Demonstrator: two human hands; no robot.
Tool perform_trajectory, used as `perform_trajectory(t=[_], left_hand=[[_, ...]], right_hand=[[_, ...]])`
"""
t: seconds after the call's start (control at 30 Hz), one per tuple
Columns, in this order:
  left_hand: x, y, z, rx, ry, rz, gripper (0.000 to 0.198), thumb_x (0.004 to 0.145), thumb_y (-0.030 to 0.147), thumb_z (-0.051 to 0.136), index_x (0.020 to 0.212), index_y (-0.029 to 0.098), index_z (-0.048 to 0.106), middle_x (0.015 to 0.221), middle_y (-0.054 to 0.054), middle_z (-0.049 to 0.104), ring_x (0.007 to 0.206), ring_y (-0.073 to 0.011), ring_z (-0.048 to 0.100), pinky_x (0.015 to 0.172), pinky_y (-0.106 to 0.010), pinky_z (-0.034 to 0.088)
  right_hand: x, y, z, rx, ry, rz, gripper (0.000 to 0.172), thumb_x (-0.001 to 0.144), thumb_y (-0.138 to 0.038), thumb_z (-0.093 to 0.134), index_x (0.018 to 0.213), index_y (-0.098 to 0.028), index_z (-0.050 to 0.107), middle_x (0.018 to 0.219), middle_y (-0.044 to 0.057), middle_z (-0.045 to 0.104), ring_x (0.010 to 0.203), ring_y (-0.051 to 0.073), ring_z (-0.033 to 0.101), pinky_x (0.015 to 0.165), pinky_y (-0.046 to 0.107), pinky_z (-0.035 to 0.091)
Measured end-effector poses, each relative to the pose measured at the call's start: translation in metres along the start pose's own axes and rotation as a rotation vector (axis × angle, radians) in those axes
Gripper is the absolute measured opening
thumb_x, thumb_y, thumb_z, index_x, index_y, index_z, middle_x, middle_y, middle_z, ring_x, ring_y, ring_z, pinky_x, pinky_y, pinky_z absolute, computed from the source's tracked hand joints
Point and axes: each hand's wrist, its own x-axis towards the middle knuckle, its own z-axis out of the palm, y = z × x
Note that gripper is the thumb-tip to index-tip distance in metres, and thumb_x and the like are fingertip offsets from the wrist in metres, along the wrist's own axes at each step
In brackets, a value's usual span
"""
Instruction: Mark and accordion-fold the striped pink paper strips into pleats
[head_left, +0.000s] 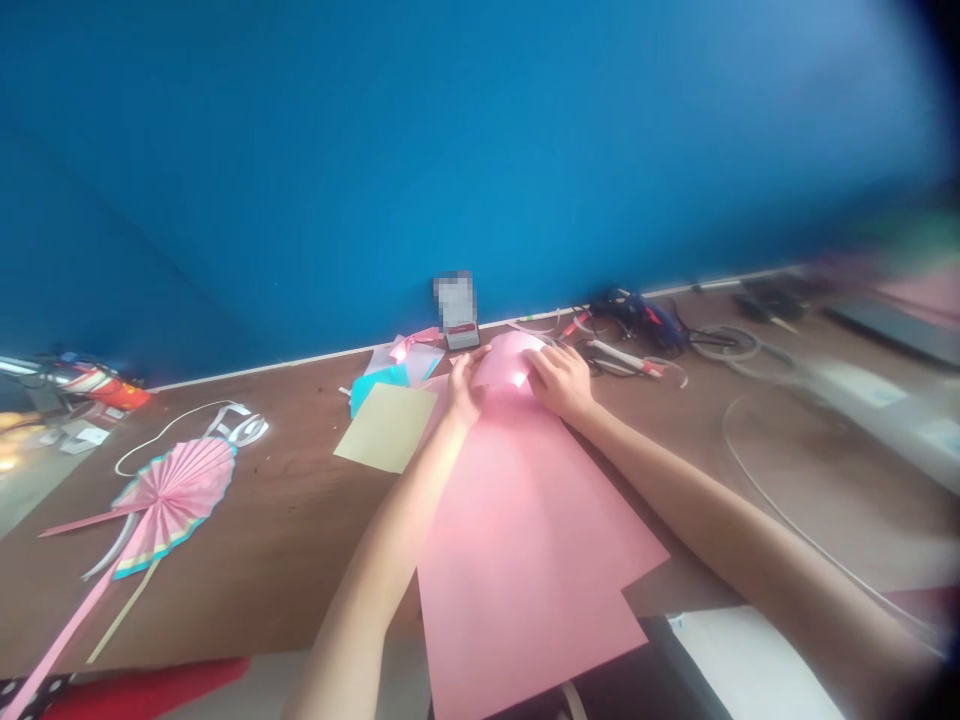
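A large pink paper sheet stretches from the table's front edge toward the wall, with a notched corner on its right side. Its far end is curled up into a rounded bend. My left hand grips the left side of that bend. On the right side of it, my right hand presses with its fingers curled over the paper. A pale yellow sheet lies just left of my left hand, partly over a bright blue paper. A folded pink piece rests behind them.
A pleated pink paper fan with blue edging lies at the left beside white strips. A small device leans on the blue wall. To the right are a white-and-orange tool, dark cables and a white cord.
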Motion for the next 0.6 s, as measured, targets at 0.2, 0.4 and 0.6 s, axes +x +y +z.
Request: perform_trajectory(t=[0.2, 0.4, 0.6], left_hand=[[0.0, -0.005, 0.007, 0.059, 0.044, 0.075, 0.028, 0.075, 0.022, 0.061, 0.102, 0.022, 0.068, 0.114, -0.005, 0.067, 0.103, -0.0195, 0.062, 0.08, -0.029, 0.047], [0.001, -0.009, 0.012, 0.11, 0.053, 0.112, 0.042, 0.07, 0.016, 0.072, 0.11, 0.025, 0.066, 0.113, -0.003, 0.066, 0.114, -0.0193, 0.058, 0.096, -0.029, 0.043], [-0.007, 0.0, 0.017, -0.025, -0.143, -0.068, 0.051, 0.08, 0.06, 0.058, 0.107, 0.018, 0.067, 0.113, -0.011, 0.069, 0.113, -0.0286, 0.059, 0.094, -0.04, 0.046]], right_hand=[[0.001, 0.004, -0.005, 0.211, 0.154, 0.351, 0.026, 0.093, -0.033, 0.041, 0.083, -0.018, 0.06, 0.069, 0.004, 0.057, 0.065, 0.017, 0.049, 0.066, 0.03, 0.033], [0.01, 0.013, -0.003, 0.887, 0.278, 0.627, 0.021, 0.086, -0.037, 0.046, 0.072, -0.021, 0.047, 0.062, -0.002, 0.046, 0.057, 0.013, 0.042, 0.055, 0.026, 0.034], [0.014, 0.013, -0.003, 1.228, 0.025, 0.643, 0.016, 0.075, -0.033, 0.053, 0.074, -0.017, 0.057, 0.066, -0.001, 0.053, 0.059, 0.012, 0.044, 0.057, 0.026, 0.039]])
